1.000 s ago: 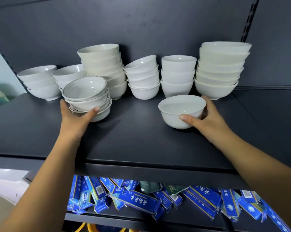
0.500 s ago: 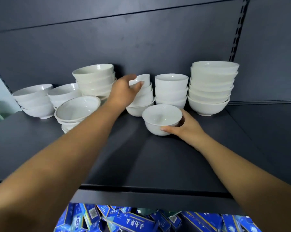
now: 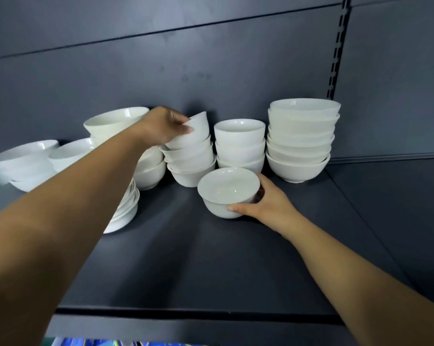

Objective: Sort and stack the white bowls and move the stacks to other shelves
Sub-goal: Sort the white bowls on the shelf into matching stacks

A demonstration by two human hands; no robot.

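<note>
Several stacks of white bowls stand along the back of a dark shelf [image 3: 211, 270]. My left hand [image 3: 164, 126] grips the top bowl [image 3: 197, 132] of the middle stack [image 3: 189, 163] and tilts it up off the bowls below. My right hand [image 3: 268, 206] holds a single white bowl [image 3: 227, 191] that stands on the shelf in front of a short stack [image 3: 239, 143]. My left arm hides much of the ribbed-bowl stack [image 3: 124, 213] at the front left.
A tall stack of larger bowls [image 3: 302, 141] stands at the right by the slotted upright [image 3: 337, 46]. More bowl stacks [image 3: 26, 161] sit at the far left. The dark back panel [image 3: 211, 71] rises close behind. Blue packets [image 3: 91, 342] show below the shelf edge.
My left hand left the ribbed stack at the front left, reached to the middle stack and tilted its top bowl up. My right hand still holds the single bowl.
</note>
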